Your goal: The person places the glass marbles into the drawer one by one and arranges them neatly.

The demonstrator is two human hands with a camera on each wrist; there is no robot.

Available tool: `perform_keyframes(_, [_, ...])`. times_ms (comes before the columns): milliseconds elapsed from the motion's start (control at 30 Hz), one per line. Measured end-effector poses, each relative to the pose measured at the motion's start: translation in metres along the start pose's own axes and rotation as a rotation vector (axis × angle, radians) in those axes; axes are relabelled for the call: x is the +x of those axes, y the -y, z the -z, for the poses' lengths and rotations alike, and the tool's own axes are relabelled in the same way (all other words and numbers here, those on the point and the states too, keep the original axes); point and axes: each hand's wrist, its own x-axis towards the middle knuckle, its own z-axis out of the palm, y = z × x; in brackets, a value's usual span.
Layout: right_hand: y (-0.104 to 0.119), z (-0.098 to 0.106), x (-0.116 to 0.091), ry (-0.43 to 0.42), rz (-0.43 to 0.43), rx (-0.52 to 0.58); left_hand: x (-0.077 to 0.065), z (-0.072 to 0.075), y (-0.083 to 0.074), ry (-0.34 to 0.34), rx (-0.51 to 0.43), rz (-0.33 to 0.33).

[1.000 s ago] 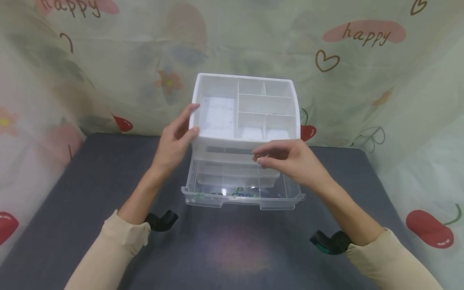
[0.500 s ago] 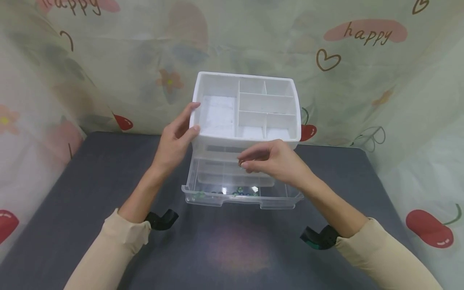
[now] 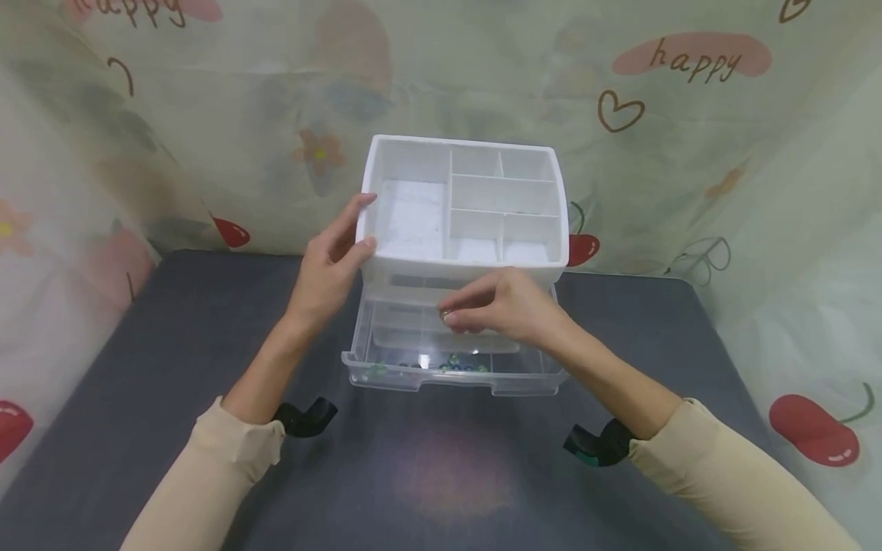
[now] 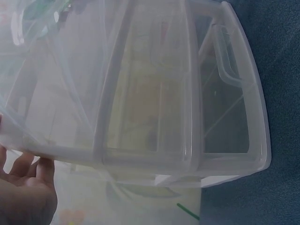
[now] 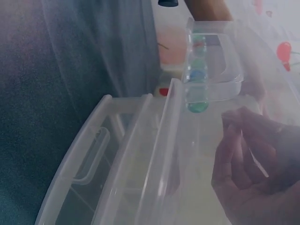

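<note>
A white organizer [image 3: 465,268] with a divided top tray stands towards the back of the table. Its clear top drawer [image 3: 455,378] is pulled out, and several green and blue marbles [image 3: 452,359] lie along its front, lined up in the right wrist view [image 5: 197,75]. My left hand [image 3: 320,272] holds the organizer's left side, thumb and forefinger at the rim. Over the drawer, my right hand [image 3: 510,308] pinches a small round marble [image 3: 444,314] between thumb and fingertips. The fingers mostly cover it. In the left wrist view, fingertips [image 4: 45,169] touch the side wall.
Below the pulled-out drawer are further clear drawers [image 4: 225,159], pushed in. The dark table [image 3: 441,474] extends in front and to both sides. A patterned curtain [image 3: 468,69] hangs close behind the organizer, with more cloth at left and right.
My right hand has moved left across the drawer with the marble, from its right part towards the middle, and slightly lower. The left hand keeps its hold on the organizer.
</note>
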Motion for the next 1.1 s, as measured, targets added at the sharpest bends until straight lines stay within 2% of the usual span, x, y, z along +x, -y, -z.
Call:
perform_keyframes(167, [-0.0008, -0.0033, 0.0026, 0.027, -0.019, -0.032, -0.0011, 0.0005, -0.0011, -0.008, 0.001, 0.008])
perform_keyframes(433, [0.0018, -0.0067, 0.0041, 0.078, -0.095, 0.029, -0.0024, 0.0015, -0.0029, -0.006, 0.005, 0.019])
perform_keyframes(633, [0.0043, -0.0072, 0.0039, 0.118, -0.120, 0.028, -0.0027, 0.0033, -0.0016, 0.001, 0.018, 0.023])
perform_keyframes(867, [0.0034, -0.0071, 0.0045, 0.128, -0.124, 0.030, -0.0019, 0.0028, -0.0005, -0.008, 0.000, 0.016])
perform_keyframes(1100, [0.0021, -0.0054, 0.0035, 0.125, -0.149, 0.017, -0.0008, 0.0012, -0.0006, 0.011, -0.019, -0.009])
